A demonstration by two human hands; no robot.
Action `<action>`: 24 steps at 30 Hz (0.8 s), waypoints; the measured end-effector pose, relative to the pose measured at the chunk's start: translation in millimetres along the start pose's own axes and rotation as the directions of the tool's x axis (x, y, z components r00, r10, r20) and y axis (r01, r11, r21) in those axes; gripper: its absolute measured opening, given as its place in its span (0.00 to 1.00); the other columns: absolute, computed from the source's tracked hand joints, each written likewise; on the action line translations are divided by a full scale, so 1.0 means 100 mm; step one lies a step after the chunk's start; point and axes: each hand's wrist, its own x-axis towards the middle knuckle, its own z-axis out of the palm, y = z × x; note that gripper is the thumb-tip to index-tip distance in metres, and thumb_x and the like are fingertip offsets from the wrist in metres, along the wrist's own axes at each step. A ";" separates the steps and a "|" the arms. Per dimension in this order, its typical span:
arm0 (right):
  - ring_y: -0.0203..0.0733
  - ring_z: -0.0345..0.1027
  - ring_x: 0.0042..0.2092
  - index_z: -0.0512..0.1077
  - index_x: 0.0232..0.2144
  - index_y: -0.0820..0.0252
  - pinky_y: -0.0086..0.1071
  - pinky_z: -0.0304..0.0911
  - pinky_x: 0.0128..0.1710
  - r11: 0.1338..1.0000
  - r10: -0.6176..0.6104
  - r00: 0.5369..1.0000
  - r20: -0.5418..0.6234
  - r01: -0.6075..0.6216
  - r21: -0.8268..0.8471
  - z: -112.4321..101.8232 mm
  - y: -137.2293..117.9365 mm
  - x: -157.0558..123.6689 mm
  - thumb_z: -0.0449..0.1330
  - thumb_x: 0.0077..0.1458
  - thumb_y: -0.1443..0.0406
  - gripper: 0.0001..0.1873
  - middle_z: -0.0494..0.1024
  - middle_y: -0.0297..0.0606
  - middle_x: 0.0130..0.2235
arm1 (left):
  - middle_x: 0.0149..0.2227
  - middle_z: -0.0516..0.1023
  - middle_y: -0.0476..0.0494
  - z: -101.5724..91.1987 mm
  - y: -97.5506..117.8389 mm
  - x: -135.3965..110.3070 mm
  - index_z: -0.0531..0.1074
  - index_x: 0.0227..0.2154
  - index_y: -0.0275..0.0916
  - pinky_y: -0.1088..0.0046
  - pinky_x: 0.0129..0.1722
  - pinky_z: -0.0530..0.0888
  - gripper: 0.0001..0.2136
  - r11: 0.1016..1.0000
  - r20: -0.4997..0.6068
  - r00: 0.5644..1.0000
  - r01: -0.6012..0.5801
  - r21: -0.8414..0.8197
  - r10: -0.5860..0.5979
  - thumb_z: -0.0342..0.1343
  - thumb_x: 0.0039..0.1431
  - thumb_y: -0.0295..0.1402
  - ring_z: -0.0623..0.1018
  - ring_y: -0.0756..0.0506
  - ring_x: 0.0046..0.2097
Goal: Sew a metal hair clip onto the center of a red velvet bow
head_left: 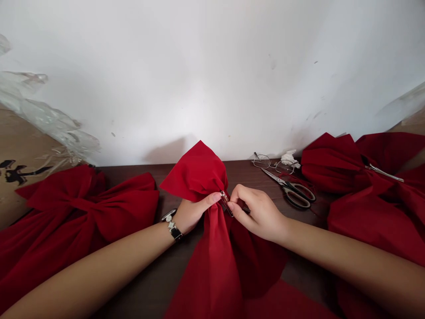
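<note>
A large red fabric bow (199, 173) stands gathered at the middle of the table, its tails spreading down toward me. My left hand (195, 210) is closed around the gathered middle, its thumb against one end of a small silver metal clip (226, 203). The fingers of my right hand (254, 210) pinch the clip's lower end at the right side of the gather. Whether the clip is fastened to the fabric cannot be made out. My left palm and most of its fingers are hidden behind the cloth.
Scissors (294, 190), wire-framed glasses (275, 164) and a crumpled white tissue (290, 158) lie behind my right hand. More red bows lie at the left (83, 199) and right (361, 177). A cardboard box (20, 133) with clear plastic (49, 115) stands far left. A white wall (199, 79) rises behind the table.
</note>
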 end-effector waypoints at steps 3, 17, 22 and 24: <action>0.33 0.63 0.28 0.60 0.31 0.59 0.26 0.57 0.29 0.999 -0.050 0.999 -0.001 0.050 0.015 -0.01 0.07 0.00 0.51 0.62 0.66 0.06 0.71 0.33 0.28 | 0.47 0.79 0.40 0.02 0.03 0.02 0.77 0.42 0.38 0.61 0.56 0.69 0.20 0.990 0.136 0.991 0.037 -0.138 -0.018 0.63 0.51 0.47 0.75 0.40 0.51; 0.39 0.63 0.41 0.66 0.43 0.58 0.33 0.63 0.41 0.962 0.008 0.989 -0.146 0.032 0.271 -0.18 0.23 0.13 0.52 0.63 0.60 0.10 0.67 0.41 0.41 | 0.35 0.80 0.40 0.08 0.22 0.05 0.76 0.44 0.35 0.69 0.41 0.73 0.18 0.974 0.443 0.884 0.207 -0.087 -0.149 0.64 0.51 0.38 0.78 0.45 0.36; 0.38 0.66 0.42 0.66 0.37 0.59 0.33 0.64 0.44 0.941 0.071 0.988 -0.134 -0.022 0.337 -0.19 0.26 0.17 0.52 0.63 0.64 0.05 0.70 0.40 0.39 | 0.30 0.77 0.42 0.03 0.20 0.09 0.77 0.45 0.35 0.72 0.36 0.70 0.20 0.968 0.537 0.838 0.209 -0.140 -0.103 0.63 0.50 0.41 0.74 0.47 0.32; 0.38 0.67 0.43 0.70 0.33 0.60 0.32 0.64 0.45 0.945 0.035 0.995 -0.098 -0.001 0.327 -0.19 0.26 0.18 0.54 0.62 0.66 0.07 0.72 0.40 0.41 | 0.29 0.76 0.43 0.02 0.19 0.10 0.76 0.45 0.35 0.72 0.34 0.69 0.21 0.966 0.577 0.808 0.226 -0.122 -0.116 0.63 0.50 0.42 0.72 0.48 0.30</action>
